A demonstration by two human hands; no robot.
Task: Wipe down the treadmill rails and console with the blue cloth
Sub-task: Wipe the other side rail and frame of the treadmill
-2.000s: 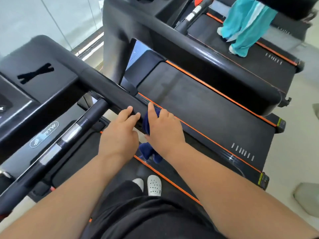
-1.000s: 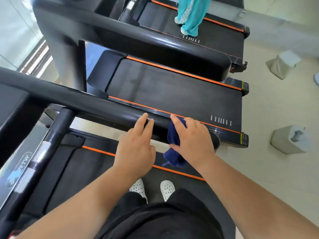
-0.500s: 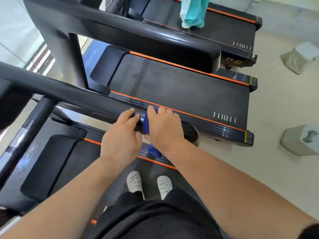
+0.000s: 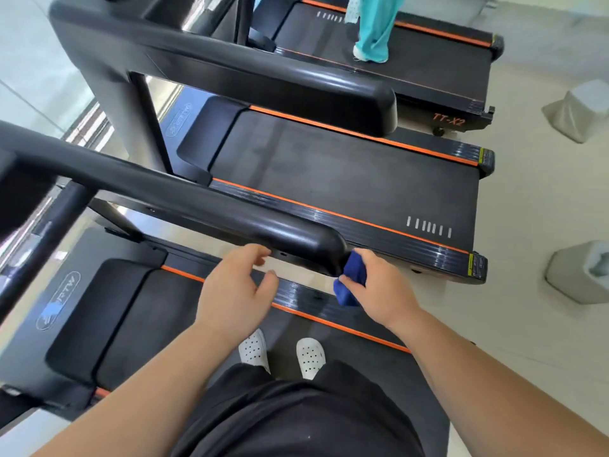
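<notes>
The glossy black right rail [image 4: 204,206] of my treadmill runs from the left edge to its rounded end just above my hands. My right hand [image 4: 379,290] grips the bunched dark blue cloth [image 4: 351,285] and presses it against the rail's rounded end. My left hand [image 4: 235,288] hovers just below the rail with its fingers apart and curled, holding nothing. The console is out of view at the left.
A second treadmill [image 4: 346,173] stands parallel right beyond the rail, its own black rail [image 4: 263,84] above it. On a third treadmill [image 4: 428,61] a person in turquoise trousers [image 4: 372,31] stands. Grey blocks [image 4: 580,272] sit on the floor at right. My white shoes [image 4: 253,347] rest on the belt.
My right hand has slid the cloth along the rail to its rounded end. My left hand has come off the rail and opened. The view has shifted downwards and to the right.
</notes>
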